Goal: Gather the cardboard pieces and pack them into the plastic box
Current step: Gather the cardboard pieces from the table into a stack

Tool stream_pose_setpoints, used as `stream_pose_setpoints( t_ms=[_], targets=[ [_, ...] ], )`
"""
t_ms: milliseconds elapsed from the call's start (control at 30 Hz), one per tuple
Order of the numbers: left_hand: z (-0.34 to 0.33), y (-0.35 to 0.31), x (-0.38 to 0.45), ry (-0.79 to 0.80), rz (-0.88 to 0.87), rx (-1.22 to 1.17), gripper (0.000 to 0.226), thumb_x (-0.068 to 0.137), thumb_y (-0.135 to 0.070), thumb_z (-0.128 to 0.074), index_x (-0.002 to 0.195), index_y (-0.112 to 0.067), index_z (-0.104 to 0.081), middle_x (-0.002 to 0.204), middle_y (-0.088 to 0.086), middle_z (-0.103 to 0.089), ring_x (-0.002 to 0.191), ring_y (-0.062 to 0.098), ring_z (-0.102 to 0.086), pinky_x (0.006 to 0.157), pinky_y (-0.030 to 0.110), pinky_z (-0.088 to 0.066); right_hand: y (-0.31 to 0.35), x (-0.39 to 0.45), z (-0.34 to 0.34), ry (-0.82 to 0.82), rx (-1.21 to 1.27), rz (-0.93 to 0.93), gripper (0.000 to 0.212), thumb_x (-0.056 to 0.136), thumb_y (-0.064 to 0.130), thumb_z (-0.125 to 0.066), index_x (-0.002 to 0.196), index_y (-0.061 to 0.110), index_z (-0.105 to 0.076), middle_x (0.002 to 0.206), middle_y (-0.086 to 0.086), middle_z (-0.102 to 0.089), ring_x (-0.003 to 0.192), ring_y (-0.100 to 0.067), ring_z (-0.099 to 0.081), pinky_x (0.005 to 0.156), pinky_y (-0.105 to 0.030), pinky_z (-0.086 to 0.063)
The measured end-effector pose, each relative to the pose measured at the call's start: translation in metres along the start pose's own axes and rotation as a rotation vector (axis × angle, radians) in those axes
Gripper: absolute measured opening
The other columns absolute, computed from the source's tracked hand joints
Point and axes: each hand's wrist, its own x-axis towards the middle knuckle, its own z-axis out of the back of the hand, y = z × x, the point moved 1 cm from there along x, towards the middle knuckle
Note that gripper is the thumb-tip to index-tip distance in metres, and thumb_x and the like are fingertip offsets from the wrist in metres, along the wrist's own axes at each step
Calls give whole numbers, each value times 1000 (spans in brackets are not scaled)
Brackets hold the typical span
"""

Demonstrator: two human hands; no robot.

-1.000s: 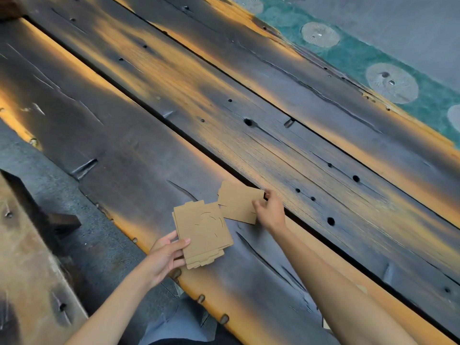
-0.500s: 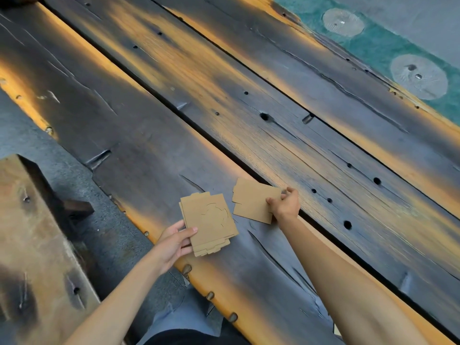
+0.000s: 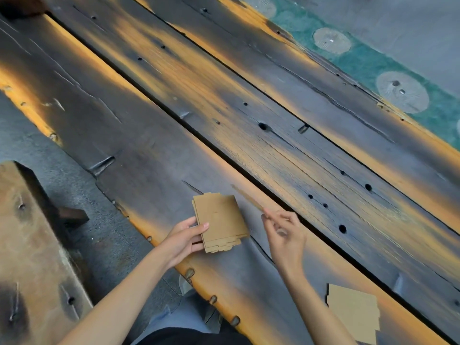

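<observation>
My left hand [image 3: 184,239] grips a small stack of brown cardboard pieces [image 3: 220,221] by its left edge, just above the plank table near its front edge. My right hand [image 3: 283,232] pinches a single cardboard piece [image 3: 247,199], lifted off the table and seen nearly edge-on, blurred, just right of the stack. Another cardboard piece [image 3: 353,312] lies flat on the table at the lower right, beyond my right forearm. No plastic box is in view.
The table [image 3: 174,100] is dark, scorched wooden planks with gaps and holes between them. A wooden bench [image 3: 27,245] stands at the lower left across a strip of grey floor. A green mat [image 3: 361,63] borders the table's far edge.
My right hand has lifted the single cardboard piece off the table and tilted it on edge toward the stack. The view has shifted, and a cardboard piece at lower right has come into sight.
</observation>
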Motion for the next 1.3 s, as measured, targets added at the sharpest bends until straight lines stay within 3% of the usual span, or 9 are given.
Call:
stream_pose_setpoints(
  t_ms=[100,200,433,567,633,733,867,1100,1300],
  targets=[
    [-4,0,-3,62,-5,-29,40,97,-9,-62,136,-5,-56,129,21,-70,119,37,-68,97,51,-58,2,-27,-9,4,-138,224,38,84,-6,-76,112,20,-79,93,2,-62,78,-7,-58,62,-14,-46],
    [-9,2,-7,124,-8,-49,43,95,-9,-64,137,-4,-55,131,25,-68,120,39,-67,97,53,-57,-4,-48,-20,19,-254,327,47,84,-2,-78,118,29,-76,99,4,-59,74,-8,-54,62,-24,-49],
    [-23,-1,-16,241,-5,-249,51,88,-4,-65,137,-5,-52,123,23,-72,102,32,-75,79,43,-64,-9,-77,-30,22,-377,363,40,87,12,-78,117,38,-75,103,6,-57,75,-8,-52,56,-34,-52],
    [-32,1,-14,312,3,-261,90,61,-15,-96,139,-7,-51,129,26,-68,106,36,-74,78,43,-64,-7,-86,-30,19,-393,350,34,91,22,-68,120,40,-72,105,6,-55,75,-11,-54,57,-33,-54],
    [-36,3,-13,330,10,-227,99,55,-16,-100,140,-8,-50,133,27,-66,110,37,-72,80,44,-64,-4,-92,-30,15,-415,345,34,91,23,-66,121,37,-73,106,5,-56,75,-11,-53,58,-32,-55],
    [-41,6,-14,337,36,-218,93,58,-13,-98,139,-10,-51,134,26,-65,114,38,-70,83,45,-63,-2,-101,-31,24,-427,315,34,92,26,-64,123,35,-73,106,4,-56,75,-8,-51,58,-30,-54],
    [-45,11,-14,355,65,-220,56,88,-1,-66,141,-9,-50,136,26,-64,115,38,-69,87,45,-62,-4,-110,-28,12,-450,277,33,91,26,-65,122,35,-73,104,4,-57,72,-8,-51,56,-28,-52],
    [-57,24,-6,341,91,-95,48,96,0,-55,144,-8,-49,138,24,-63,117,38,-68,86,46,-61,-11,-125,-20,53,-579,177,32,88,26,-65,117,37,-72,102,10,-57,82,-9,-57,47,-29,-50],
    [-85,44,6,289,145,35,42,98,1,-52,140,-6,-52,134,25,-66,114,37,-69,82,45,-62,-25,-131,5,116,-377,-16,30,94,25,-58,119,32,-74,105,14,-61,87,-4,-62,68,-24,-54]
  ],
)
